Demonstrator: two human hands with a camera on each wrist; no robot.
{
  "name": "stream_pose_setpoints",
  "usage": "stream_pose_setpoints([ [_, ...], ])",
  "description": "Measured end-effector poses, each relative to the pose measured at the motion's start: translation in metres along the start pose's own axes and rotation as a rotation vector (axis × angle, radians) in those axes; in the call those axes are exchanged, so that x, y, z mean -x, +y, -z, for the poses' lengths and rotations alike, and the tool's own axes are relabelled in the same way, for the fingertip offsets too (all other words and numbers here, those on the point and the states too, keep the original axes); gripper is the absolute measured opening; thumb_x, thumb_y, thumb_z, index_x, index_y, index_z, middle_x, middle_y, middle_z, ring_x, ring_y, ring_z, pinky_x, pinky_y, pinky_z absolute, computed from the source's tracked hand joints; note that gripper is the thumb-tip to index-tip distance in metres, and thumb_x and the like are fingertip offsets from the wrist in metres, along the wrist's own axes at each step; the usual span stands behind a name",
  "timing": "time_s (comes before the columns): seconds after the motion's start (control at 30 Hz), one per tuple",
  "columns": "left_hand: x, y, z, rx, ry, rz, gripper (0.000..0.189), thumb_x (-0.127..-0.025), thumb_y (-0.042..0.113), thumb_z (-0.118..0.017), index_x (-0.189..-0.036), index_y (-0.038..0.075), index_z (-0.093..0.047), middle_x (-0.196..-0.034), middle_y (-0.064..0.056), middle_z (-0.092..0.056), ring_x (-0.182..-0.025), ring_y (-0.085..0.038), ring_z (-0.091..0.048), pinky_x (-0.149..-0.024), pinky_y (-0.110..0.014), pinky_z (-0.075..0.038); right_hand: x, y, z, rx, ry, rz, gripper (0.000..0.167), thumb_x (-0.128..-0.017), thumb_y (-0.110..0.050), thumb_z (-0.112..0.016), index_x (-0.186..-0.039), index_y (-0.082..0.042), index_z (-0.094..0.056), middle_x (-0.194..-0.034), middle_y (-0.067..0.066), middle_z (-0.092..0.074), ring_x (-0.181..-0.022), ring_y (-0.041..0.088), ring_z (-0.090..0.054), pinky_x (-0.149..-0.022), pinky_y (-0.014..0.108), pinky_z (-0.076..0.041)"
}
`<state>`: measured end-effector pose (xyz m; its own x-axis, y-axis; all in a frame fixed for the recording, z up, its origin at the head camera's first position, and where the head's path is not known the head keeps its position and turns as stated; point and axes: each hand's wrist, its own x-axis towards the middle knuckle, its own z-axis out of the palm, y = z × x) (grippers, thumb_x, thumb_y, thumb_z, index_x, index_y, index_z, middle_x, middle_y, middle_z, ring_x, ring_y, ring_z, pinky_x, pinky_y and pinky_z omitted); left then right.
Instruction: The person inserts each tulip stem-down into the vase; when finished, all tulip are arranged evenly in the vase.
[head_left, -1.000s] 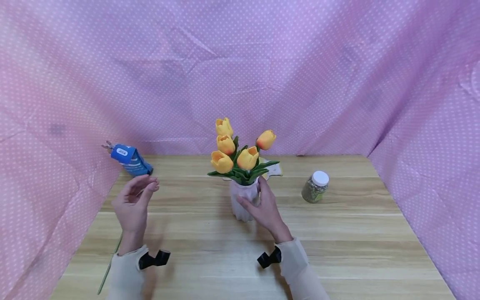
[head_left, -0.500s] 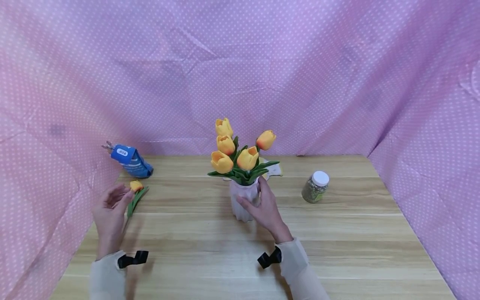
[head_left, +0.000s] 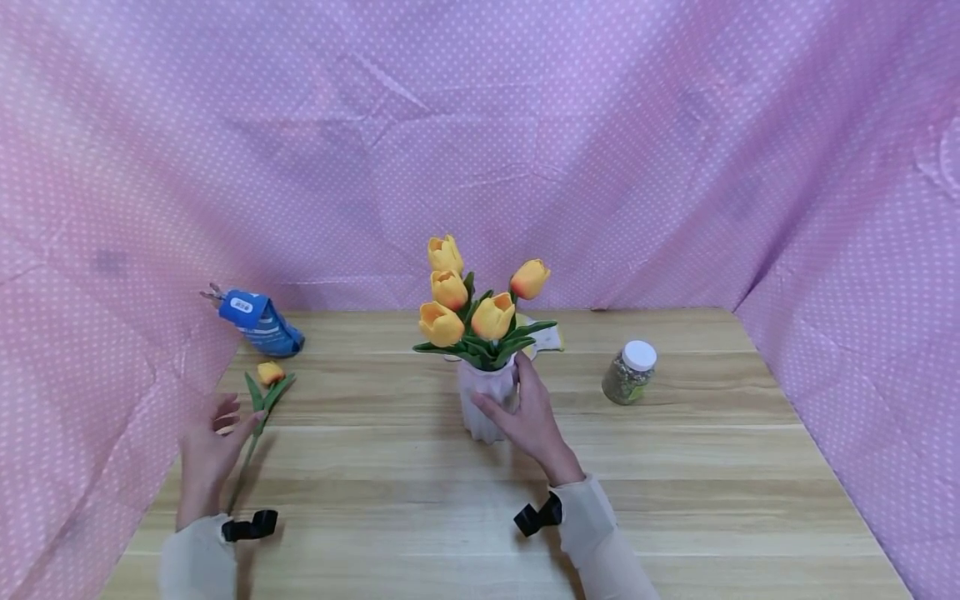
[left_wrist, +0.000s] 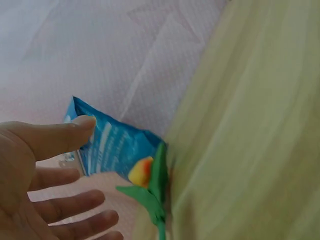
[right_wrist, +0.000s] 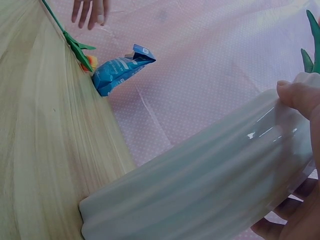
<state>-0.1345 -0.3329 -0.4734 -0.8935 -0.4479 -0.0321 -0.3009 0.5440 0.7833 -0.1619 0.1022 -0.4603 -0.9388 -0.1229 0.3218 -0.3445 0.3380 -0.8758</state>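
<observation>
A white ribbed vase (head_left: pixel 482 408) stands at mid-table, holding several yellow-orange tulips (head_left: pixel 493 317) with green leaves. My right hand (head_left: pixel 531 417) grips it near the rim, thumb and fingers on either side, as the right wrist view also shows. On the left, a single yellow tulip (head_left: pixel 271 373) lies on the table with its green stem running toward the front. My left hand (head_left: pixel 212 442) is just left of that stem, above the table. In the left wrist view its fingers (left_wrist: pixel 75 205) are spread and relaxed, and nothing is between them and the thumb.
A blue bag (head_left: pixel 262 323) with a clip at its top sits at the back left. To the right stands a jar (head_left: pixel 628 379) with a white lid. A flat white-and-yellow item (head_left: pixel 551 337) lies behind the vase. Pink dotted cloth (head_left: pixel 480 150) surrounds the wooden table (head_left: pixel 675 500).
My left hand has moved left and toward the front, down beside the lying tulip, uncovering its bloom and leaves. My right hand and the vase have stayed in place.
</observation>
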Motion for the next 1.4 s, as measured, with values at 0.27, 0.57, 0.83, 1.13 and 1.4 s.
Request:
stream_pose_setpoints([
  [0.27, -0.004, -0.014, -0.001, -0.093, -0.067, 0.04, 0.069, -0.095, 0.027, -0.068, -0.148, -0.006, -0.039, -0.144, -0.034, -0.047, -0.127, -0.049, -0.052, -0.065, -0.003, -0.034, 0.0, 0.0, 0.0, -0.006, -0.001, -0.005, 0.085, -0.088, -0.033, -0.077, -0.156, -0.017, -0.028, -0.158, 0.006, -0.041, -0.145, 0.03, -0.042, -0.118, 0.064, -0.036],
  [0.57, -0.008, -0.024, -0.007, -0.209, -0.104, 0.112, 0.071, -0.095, 0.03, -0.065, -0.146, -0.01, -0.038, -0.14, -0.038, -0.048, -0.124, -0.05, -0.052, -0.1, -0.061, -0.05, 0.0, -0.002, 0.001, -0.012, -0.006, -0.026, 0.086, -0.088, -0.034, -0.076, -0.156, -0.019, -0.027, -0.16, 0.004, -0.039, -0.148, 0.03, -0.039, -0.119, 0.065, -0.033],
  [0.83, -0.002, -0.031, -0.008, -0.356, -0.032, -0.05, 0.045, -0.09, 0.019, -0.069, -0.117, -0.016, -0.061, -0.111, -0.038, -0.062, -0.099, -0.048, -0.06, -0.078, -0.054, -0.052, 0.0, -0.003, 0.001, -0.009, -0.007, -0.008, 0.086, -0.088, -0.033, -0.076, -0.157, -0.019, -0.026, -0.161, 0.005, -0.037, -0.149, 0.03, -0.038, -0.119, 0.064, -0.034],
  [1.13, -0.001, -0.03, -0.007, -0.408, -0.024, -0.064, 0.024, -0.092, 0.015, -0.064, -0.096, -0.009, -0.067, -0.084, -0.024, -0.067, -0.074, -0.033, -0.06, -0.054, -0.028, -0.037, -0.001, -0.002, 0.0, 0.008, -0.003, -0.004, 0.086, -0.087, -0.035, -0.076, -0.156, -0.018, -0.028, -0.16, 0.006, -0.039, -0.148, 0.03, -0.039, -0.118, 0.063, -0.036],
  [1.4, -0.001, -0.026, -0.006, -0.417, -0.07, -0.066, 0.021, -0.092, 0.012, -0.062, -0.094, -0.008, -0.067, -0.085, -0.024, -0.067, -0.075, -0.035, -0.062, -0.053, -0.03, -0.039, 0.0, -0.004, 0.001, 0.015, 0.001, -0.005, 0.086, -0.087, -0.032, -0.077, -0.156, -0.016, -0.028, -0.159, 0.007, -0.04, -0.147, 0.031, -0.04, -0.118, 0.063, -0.036],
])
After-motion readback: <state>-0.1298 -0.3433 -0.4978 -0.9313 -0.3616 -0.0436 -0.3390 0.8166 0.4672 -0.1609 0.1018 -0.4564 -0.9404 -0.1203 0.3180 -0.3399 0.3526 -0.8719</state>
